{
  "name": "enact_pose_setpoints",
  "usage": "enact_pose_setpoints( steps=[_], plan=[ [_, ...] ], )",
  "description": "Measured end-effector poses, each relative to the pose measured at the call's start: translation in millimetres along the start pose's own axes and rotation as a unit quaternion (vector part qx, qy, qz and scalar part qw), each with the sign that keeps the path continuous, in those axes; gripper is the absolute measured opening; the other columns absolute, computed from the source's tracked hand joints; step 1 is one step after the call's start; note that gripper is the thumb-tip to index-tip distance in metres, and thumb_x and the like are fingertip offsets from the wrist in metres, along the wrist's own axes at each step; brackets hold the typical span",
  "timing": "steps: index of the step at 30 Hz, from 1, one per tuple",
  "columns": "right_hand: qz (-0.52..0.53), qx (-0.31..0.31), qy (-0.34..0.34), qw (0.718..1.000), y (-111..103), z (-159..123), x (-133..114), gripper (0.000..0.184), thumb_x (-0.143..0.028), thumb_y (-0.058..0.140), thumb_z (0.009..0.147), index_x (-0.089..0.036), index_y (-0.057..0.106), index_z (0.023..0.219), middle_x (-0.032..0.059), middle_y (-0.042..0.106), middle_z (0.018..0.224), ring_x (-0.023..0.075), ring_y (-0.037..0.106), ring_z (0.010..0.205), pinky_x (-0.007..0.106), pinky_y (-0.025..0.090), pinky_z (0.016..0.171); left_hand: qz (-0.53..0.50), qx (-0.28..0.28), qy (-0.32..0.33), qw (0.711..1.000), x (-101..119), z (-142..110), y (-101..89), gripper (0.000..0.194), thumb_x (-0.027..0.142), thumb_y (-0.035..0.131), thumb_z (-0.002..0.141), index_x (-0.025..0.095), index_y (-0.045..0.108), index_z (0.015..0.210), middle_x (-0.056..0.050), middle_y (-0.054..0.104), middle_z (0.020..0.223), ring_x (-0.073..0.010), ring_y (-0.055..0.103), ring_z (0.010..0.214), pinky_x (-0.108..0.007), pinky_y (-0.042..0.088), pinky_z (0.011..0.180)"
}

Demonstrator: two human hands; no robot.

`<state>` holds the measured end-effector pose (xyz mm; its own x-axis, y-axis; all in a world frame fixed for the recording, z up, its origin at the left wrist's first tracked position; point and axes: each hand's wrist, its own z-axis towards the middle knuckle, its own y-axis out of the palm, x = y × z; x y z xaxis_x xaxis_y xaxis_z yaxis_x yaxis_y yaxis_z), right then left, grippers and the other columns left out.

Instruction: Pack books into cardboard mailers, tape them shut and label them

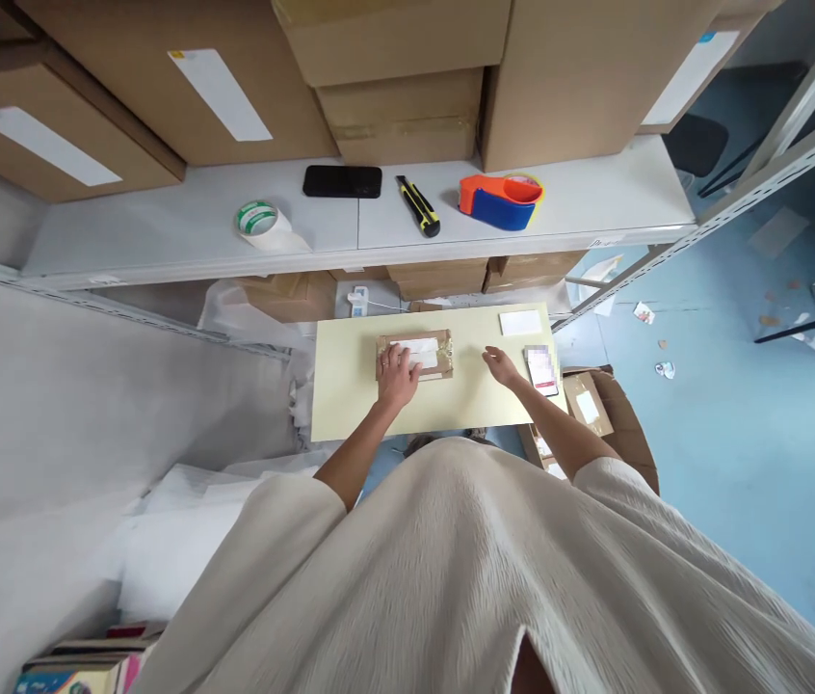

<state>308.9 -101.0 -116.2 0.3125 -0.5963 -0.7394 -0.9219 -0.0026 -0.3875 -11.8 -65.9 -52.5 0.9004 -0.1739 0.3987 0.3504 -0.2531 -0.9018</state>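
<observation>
A small brown cardboard box (443, 339), taped at its end and bearing a white label, lies on the pale yellow table (350, 410). My left hand (397, 374) rests on top of it, fingers spread over the label. To the right of the box, my right hand (500, 364) hovers above the tabletop with loosely bent fingers and nothing visible in them. Closest to that hand is a phone (541, 370) with a lit screen at the table's right side. Behind the phone sits a white stack of slips or labels (520, 322).
On the grey shelf (183, 236) ahead are a tape roll (260, 220), a black phone (342, 181), a yellow-black utility knife (419, 206) and an orange-blue tape dispenser (501, 200). Large cartons (407, 96) stand behind them. An open carton (628, 424) with parcels is beside the table's right end.
</observation>
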Motion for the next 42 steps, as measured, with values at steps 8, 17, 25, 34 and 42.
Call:
enact_pose_setpoints(
  steps=[8, 17, 25, 34, 42],
  plan=[
    [-0.196, 0.091, -0.031, 0.976, -95.4, 54.3, 28.6, 0.060, -0.044, 0.058, 0.102, -0.016, 0.067, 0.154, 0.0271, 0.056, 0.167, 0.0461, 0.054, 0.153, 0.071, 0.040, 0.130, -0.014, 0.058, -0.082, 0.995, 50.5, -5.3, 20.5, 0.053, 0.033, 0.050, 0.112, 0.020, 0.056, 0.164, -0.021, 0.033, 0.187, -0.0384, 0.025, 0.177, -0.064, 0.020, 0.142],
    [-0.285, 0.101, -0.043, 0.952, -99.9, 103.8, 40.0, 0.080, -0.054, 0.053, 0.108, -0.012, 0.042, 0.176, 0.0303, 0.027, 0.186, 0.0488, 0.027, 0.170, 0.075, 0.021, 0.135, -0.028, -0.029, -0.001, 0.999, 116.0, -31.5, 46.8, 0.047, 0.034, 0.046, 0.115, 0.023, 0.064, 0.158, -0.015, 0.039, 0.186, -0.0317, 0.037, 0.172, -0.052, 0.031, 0.139],
    [-0.302, 0.117, -0.028, 0.946, -82.8, 111.6, 51.9, 0.089, -0.053, 0.045, 0.108, -0.006, 0.029, 0.182, 0.0325, 0.018, 0.189, 0.0462, 0.017, 0.174, 0.074, 0.012, 0.137, -0.012, -0.076, 0.037, 0.996, 132.0, -34.5, 53.1, 0.046, 0.035, 0.045, 0.118, 0.024, 0.067, 0.157, -0.014, 0.041, 0.185, -0.0342, 0.040, 0.169, -0.055, 0.030, 0.139],
    [-0.290, 0.129, -0.019, 0.948, -79.8, 112.5, 40.9, 0.079, -0.056, 0.046, 0.109, -0.012, 0.039, 0.174, 0.0313, 0.027, 0.185, 0.0460, 0.023, 0.168, 0.073, 0.015, 0.136, -0.020, -0.081, 0.075, 0.994, 138.3, -32.2, 57.0, 0.043, 0.026, 0.048, 0.114, 0.023, 0.070, 0.151, -0.015, 0.046, 0.181, -0.0339, 0.047, 0.164, -0.056, 0.036, 0.136],
    [-0.343, 0.153, 0.019, 0.926, -83.9, 123.5, 32.9, 0.081, -0.074, 0.058, 0.103, -0.013, 0.050, 0.157, 0.0311, 0.045, 0.167, 0.0477, 0.037, 0.150, 0.068, 0.027, 0.126, -0.026, -0.064, 0.097, 0.993, 133.5, -32.2, 58.6, 0.041, 0.022, 0.050, 0.113, 0.025, 0.071, 0.148, -0.014, 0.050, 0.177, -0.0328, 0.047, 0.163, -0.056, 0.041, 0.133]
  ],
)
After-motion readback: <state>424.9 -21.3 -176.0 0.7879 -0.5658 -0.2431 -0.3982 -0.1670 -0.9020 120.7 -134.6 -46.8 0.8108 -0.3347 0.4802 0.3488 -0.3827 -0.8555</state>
